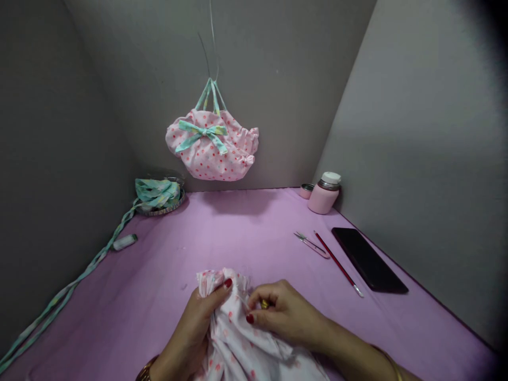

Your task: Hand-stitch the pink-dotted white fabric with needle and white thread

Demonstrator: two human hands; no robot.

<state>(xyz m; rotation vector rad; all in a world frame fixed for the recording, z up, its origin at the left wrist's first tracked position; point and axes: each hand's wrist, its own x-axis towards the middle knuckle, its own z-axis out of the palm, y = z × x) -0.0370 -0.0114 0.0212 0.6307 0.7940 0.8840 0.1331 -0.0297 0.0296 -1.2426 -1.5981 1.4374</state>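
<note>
The left thumb was pressed down on the gathered edge of the spotted cloth [234,330], its fingers closed around the bunched folds, so the left hand [194,320] gripped it firmly at the lower centre of the frame. The right hand [289,312] was curled beside those folds, thumb and forefinger near each other; whether they pinched a thread or the fabric could not be told. A gold-coloured piece [264,304] showed between its fingers.

The cloth seemed light, soft and limp, likely to crease and slump rather than hold a shape, not slippery, though its frayed top might shed threads. The thick gathers looked the best place to hold, pinched flat, with the loose part left resting on the purple cover [222,227].

Farther out, at right, lay the snips [313,246], a red pencil [337,262] and a phone [369,259]; a spotted bundle [214,153] hung at upper centre.
</note>
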